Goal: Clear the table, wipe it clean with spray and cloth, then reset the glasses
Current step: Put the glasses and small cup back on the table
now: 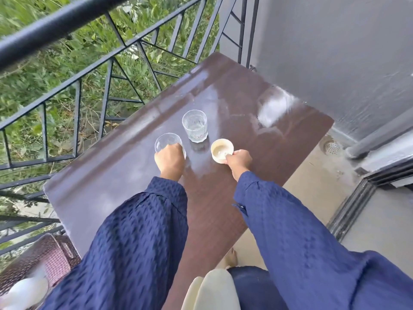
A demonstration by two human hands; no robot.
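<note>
Table (234, 90) looks wiped, so I'd guess reset step. Left hand (169, 163) grip wraps a glass (166, 142), right hand (239, 161) pinches the cup (221, 149) rim. Next: set both down gently.

The left hand (169, 161) covers the near side of its glass (166, 140); the cup (221, 149) hides the lower fingers of the right hand (239, 161). Sleeves (138, 231) hide the near end of the desk (100, 186). At lower left a blurred white object (26, 289) is cut by the frame edge.

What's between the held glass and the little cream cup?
Head view: only bare, shiny tabletop between held glass and cream cup; a second glass stands just beyond the gap.
</note>
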